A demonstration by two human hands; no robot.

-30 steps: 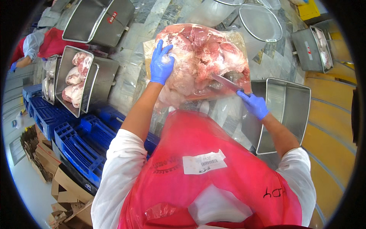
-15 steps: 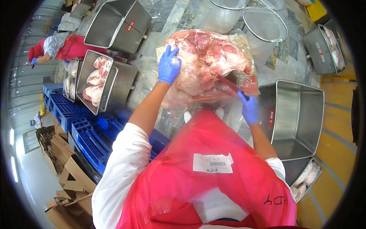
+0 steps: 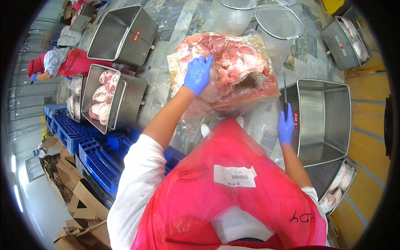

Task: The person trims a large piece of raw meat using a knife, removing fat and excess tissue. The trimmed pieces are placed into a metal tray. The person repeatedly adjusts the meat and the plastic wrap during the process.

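Note:
A large block of raw pink and white meat [image 3: 233, 56] lies in front of me, with clear plastic and brown cardboard under and around it. My left hand [image 3: 198, 76], in a blue glove, presses on the top left of the meat with its fingers stretched over the surface. My right hand [image 3: 286, 127], gloved too, is wrapped around the dark handle of a long knife [image 3: 284, 83]. The blade points away from me, clear of the meat on its right side. A dark hollow shows in the meat's near right part.
Right of the knife stands a steel bin [image 3: 324, 121]. Other steel bins hold pieces of meat, one at left [image 3: 125, 98]. Blue pallets [image 3: 98, 156] and cardboard [image 3: 83, 196] lie at lower left. Hoop-topped plastic bags [image 3: 278, 23] stand beyond. Another person [image 3: 79, 62] works at far left.
The knife has come away from the meat and swung right to point forward. My left hand has slid right across the meat. The view has shifted slightly.

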